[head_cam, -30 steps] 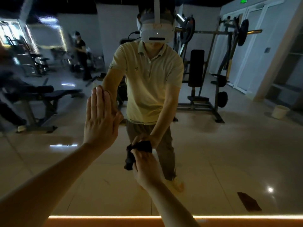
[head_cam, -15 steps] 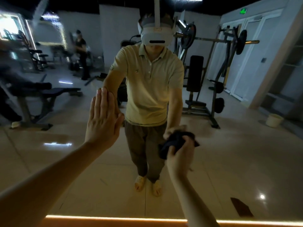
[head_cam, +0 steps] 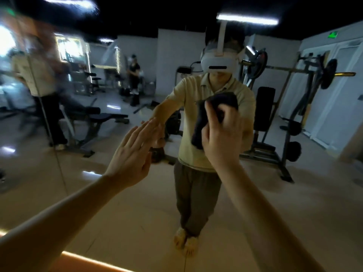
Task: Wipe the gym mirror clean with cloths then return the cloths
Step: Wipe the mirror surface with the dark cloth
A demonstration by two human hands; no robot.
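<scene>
Head view: left hand [head_cam: 130,154] lies flat, fingers straight, fingertips against the mirror [head_cam: 294,203] as a brace; right hand [head_cam: 220,138] grips one dark cloth [head_cam: 225,99], bunched and held to its surface over the reflected chest [head_cam: 193,107]. Judged step: wiping under way, return of cloths not yet begun; next move calls for a stroke across a fresh stretch of mirror under even pressure. Count: two hands, one cloth visible, one mirror.

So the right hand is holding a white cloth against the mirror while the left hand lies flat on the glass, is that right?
Not quite: the cloth is dark, not white. The head view shows the right hand gripping it at the mirror, the left hand flat on the glass.
</scene>
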